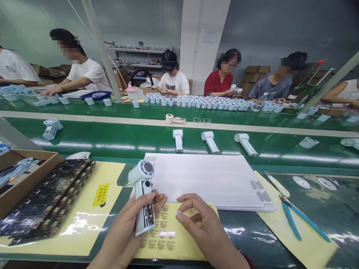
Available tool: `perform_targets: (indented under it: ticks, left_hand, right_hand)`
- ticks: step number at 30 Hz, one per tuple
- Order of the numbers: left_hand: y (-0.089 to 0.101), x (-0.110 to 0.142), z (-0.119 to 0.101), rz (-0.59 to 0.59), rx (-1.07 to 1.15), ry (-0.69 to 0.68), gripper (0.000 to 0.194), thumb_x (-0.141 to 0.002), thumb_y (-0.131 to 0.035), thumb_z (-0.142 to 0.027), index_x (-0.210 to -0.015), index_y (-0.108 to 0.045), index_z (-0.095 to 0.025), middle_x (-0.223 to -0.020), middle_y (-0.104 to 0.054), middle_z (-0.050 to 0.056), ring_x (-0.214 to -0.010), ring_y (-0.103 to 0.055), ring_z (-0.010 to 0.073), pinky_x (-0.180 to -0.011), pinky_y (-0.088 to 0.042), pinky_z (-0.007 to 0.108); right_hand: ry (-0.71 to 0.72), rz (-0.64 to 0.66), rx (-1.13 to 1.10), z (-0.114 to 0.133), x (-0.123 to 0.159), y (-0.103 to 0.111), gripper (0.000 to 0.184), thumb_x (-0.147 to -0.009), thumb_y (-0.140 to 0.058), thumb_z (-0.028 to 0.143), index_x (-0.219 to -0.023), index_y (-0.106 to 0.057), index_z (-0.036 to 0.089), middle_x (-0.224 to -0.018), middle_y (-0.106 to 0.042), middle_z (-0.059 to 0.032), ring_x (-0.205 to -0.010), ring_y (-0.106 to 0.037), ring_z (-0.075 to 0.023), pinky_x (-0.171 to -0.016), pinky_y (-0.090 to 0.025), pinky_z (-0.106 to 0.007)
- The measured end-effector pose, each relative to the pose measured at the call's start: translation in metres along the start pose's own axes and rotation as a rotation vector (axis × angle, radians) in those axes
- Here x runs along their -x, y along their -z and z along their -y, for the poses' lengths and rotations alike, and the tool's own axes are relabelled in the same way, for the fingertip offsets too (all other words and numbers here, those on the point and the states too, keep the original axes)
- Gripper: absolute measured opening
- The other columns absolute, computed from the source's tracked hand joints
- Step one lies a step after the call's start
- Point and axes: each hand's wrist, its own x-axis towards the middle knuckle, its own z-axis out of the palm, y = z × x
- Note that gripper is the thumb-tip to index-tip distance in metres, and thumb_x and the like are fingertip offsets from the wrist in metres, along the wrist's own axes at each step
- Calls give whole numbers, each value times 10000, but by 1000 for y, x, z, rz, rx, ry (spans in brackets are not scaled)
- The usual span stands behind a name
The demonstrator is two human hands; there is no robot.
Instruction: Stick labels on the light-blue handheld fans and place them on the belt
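My left hand (131, 213) is wrapped round the handle of a light-blue handheld fan (141, 173). Its round head points up and towards me, and a dark circuit board (148, 215) shows along the open face of the handle. To the right, my right hand (200, 220) is apart from the fan, its fingers curled and thumb and fingertips pinched together. Whatever may be between them is too small to make out. Beneath both hands lies a yellow sheet of small printed labels (169, 244). A stack of white sheets (202, 179) with grey stickers sits just beyond it.
Dark circuit boards (53, 194) and a cardboard box (30, 153) are at left. Blue-handled pliers (291, 216) and a knife (277, 185) lie at right. Several fan bodies (210, 142) rest on the green conveyor (134, 138). Co-workers (174, 80) sit opposite, behind rows of blue parts (196, 101).
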Motion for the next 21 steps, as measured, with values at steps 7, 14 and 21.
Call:
perform_targets:
  ticks: [7, 14, 21]
  left_hand:
    - [27, 2, 17, 112, -236, 6, 306, -662, -820, -128, -956, -734, -139, -1042, -763, 123, -1108, -678, 271, -913, -555, 259]
    - [30, 2, 22, 56, -202, 3, 332, -668, -801, -107, -991, -731, -143, -1067, -761, 111, -1139, -661, 269, -991, -509, 290]
    - [26, 5, 20, 56, -201, 27, 379, -633, -859, -160, -991, -737, -146, -1098, -756, 128, -1114, -672, 261, -861, -560, 233]
  right_hand:
    - [85, 19, 231, -12, 16, -11, 97, -840, -605, 154, -766, -608, 215, -965, -631, -30, -783, -631, -166, -650, -487, -265]
    - [306, 8, 571, -21, 16, -20, 184, -909, -473, 117, -835, -609, 217, -912, -637, -60, -805, -604, -202, -623, -459, -288]
    - [78, 33, -52, 4, 12, -4, 204, -881, -649, 362, -739, -633, 217, -845, -610, -20, -642, -529, -132, -530, -398, -239]
